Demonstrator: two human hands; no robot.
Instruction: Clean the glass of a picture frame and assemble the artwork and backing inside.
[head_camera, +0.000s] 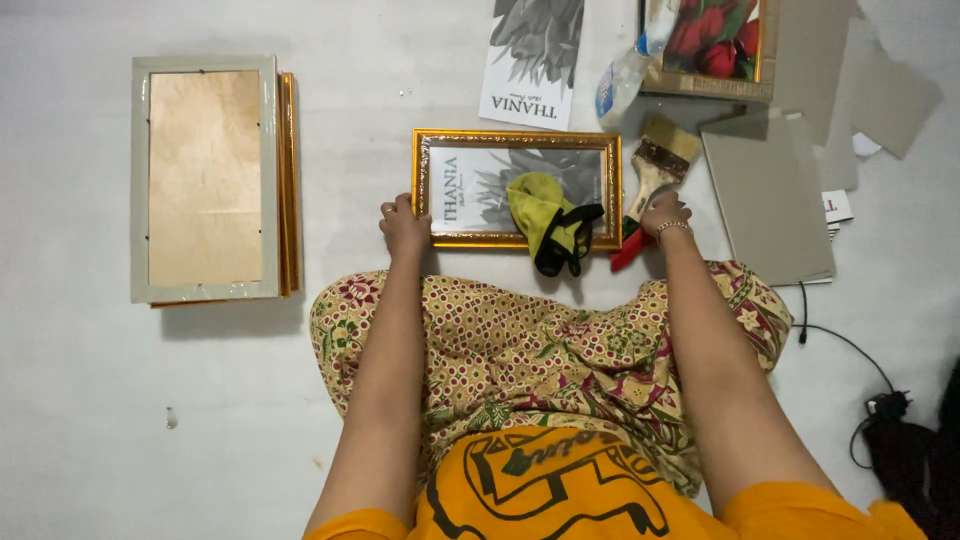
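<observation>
Two hands work just past the patterned skirt (540, 350). The left hand (403, 226) grips the near left corner of the gold frame (517, 188), which lies flat on the floor (90, 400); the right hand (664, 212) sits by its right end, fingers closed on what looks like a brush (657, 160), though the grasp is hard to read. This seems a cleaning step; next calls for lifting the yellow-black cloth (548, 222) off the glass. Farther off, another picture (712, 40) is cut off.
</observation>
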